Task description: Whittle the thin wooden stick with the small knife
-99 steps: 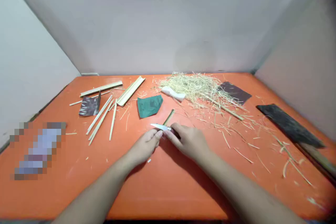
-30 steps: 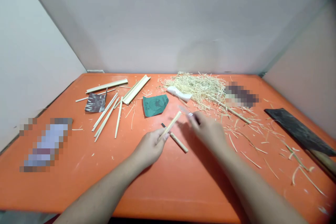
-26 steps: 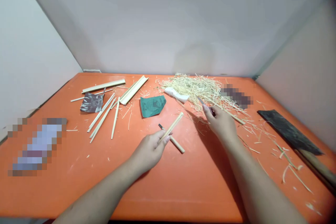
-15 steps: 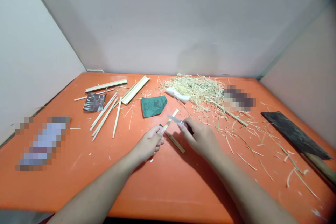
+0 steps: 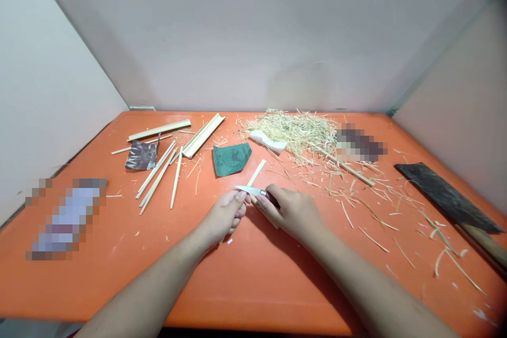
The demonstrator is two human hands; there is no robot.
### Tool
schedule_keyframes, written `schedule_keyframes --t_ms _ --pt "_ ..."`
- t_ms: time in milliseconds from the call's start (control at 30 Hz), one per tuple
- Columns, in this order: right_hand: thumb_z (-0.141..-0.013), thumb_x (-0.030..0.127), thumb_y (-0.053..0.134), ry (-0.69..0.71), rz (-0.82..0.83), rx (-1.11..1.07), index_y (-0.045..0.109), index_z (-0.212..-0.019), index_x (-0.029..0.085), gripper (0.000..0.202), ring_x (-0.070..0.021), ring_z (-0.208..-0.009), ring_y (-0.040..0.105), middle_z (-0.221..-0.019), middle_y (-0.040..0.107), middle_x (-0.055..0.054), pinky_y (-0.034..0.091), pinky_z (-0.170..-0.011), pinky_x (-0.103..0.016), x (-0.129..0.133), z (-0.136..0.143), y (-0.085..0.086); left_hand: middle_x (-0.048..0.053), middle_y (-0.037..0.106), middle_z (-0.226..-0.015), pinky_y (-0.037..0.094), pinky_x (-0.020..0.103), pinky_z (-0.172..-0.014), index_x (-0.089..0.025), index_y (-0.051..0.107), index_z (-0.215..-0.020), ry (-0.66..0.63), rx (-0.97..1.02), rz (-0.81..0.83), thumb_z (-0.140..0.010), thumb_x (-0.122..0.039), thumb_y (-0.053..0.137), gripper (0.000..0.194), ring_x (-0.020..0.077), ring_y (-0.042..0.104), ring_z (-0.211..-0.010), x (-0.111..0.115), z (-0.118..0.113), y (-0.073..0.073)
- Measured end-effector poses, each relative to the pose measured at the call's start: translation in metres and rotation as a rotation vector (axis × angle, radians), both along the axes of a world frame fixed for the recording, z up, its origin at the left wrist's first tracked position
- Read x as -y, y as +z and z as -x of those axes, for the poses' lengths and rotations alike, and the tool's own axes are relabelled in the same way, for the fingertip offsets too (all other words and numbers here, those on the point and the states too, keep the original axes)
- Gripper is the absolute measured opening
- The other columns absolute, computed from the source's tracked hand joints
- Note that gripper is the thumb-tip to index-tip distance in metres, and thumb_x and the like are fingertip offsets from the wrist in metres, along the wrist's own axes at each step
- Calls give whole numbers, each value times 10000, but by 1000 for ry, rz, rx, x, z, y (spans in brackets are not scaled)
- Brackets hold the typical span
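Note:
In my left hand, fingers closed, is a flat pale bamboo strip that points up and away from me. My right hand is wrapped round the dark handle of a small knife. The blade points left and lies across the strip, close to my left thumb. A second strip on the table is mostly hidden under my right hand. Just beyond my hands lies a green piece of sandpaper.
Thin bamboo sticks and wider split bamboo pieces lie left. A heap of shavings with a white piece is at the back. A dark cleaver lies right. A dark crumpled sheet sits left, near a blurred-out object.
My right hand has moved the knife left and nearer me, so its blade now crosses the strip by my left thumb. The left hand has barely moved.

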State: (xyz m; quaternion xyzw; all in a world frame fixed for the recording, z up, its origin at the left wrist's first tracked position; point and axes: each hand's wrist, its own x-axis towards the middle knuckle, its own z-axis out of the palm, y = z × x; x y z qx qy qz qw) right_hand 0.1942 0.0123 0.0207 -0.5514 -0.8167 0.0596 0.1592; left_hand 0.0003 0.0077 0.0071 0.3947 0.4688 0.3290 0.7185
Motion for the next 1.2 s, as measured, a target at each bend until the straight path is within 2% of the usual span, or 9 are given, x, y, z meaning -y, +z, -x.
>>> schedule_keyframes --t_ms 100,233,300,400,533,967,1067,1133,1200 --pt "-1012 553 401 -68 14 11 647 -848 213 450 -161 -581 563 -731 709 -59 194 -551 -282 -11 -10 3 -112 311 -618 121 141 -346 -235 481 -950 -24 6 31 -945 -616 508 382 37 121 -396 3 1 3" --pt "-997 557 398 -475 63 -14 578 -769 222 444 -166 -550 474 -651 626 -42 197 -537 -280 -42 -51 10 -112 312 -599 129 138 -346 -223 484 -914 -183 26 67 -907 -648 548 429 34 131 -402 11 -1 10" --pt "-997 582 381 -536 29 -100 549 -736 223 474 -172 -569 476 -628 589 -35 224 -544 -277 -49 -63 13 -113 309 -602 126 138 -344 -221 493 -929 -175 31 62 -912 -635 542 417 34 120 -403 11 -1 11" --pt "-1009 562 370 -339 34 -239 588 -815 220 449 -171 -604 538 -665 617 -28 271 -569 -270 -37 -50 13 -111 302 -614 118 137 -338 -224 503 -963 -43 -11 61 -962 -568 481 345 38 97 -403 5 0 9" --pt "-1010 522 419 -6 161 -170 610 -825 216 405 -159 -594 573 -688 670 -23 253 -569 -263 -9 -9 6 -106 319 -605 115 136 -345 -213 498 -960 23 -16 36 -1008 -463 407 269 40 100 -398 -2 3 6" --pt "-997 601 403 -41 24 -45 641 -832 209 487 -164 -585 577 -702 699 -53 206 -556 -273 -9 -5 0 -111 296 -612 114 148 -347 -235 456 -922 -21 -18 28 -961 -594 488 363 45 116 -413 3 6 8" --pt "-988 572 395 -242 41 -97 614 -810 216 454 -164 -574 520 -672 650 -45 219 -556 -272 -29 -32 3 -110 296 -610 122 146 -348 -230 455 -899 -88 -18 50 -950 -603 497 378 45 122 -417 8 5 13" --pt "-981 573 398 -496 49 -129 556 -752 223 447 -158 -534 451 -610 580 -25 212 -540 -276 -46 -55 5 -109 294 -600 122 144 -350 -224 462 -880 -157 -10 62 -946 -599 499 383 46 125 -419 10 3 15" --pt "-982 583 392 -562 27 -181 485 -695 225 468 -158 -543 444 -588 528 -14 225 -543 -279 -56 -69 7 -109 287 -600 114 145 -351 -224 473 -889 -172 5 61 -953 -597 485 378 48 117 -421 11 2 14"
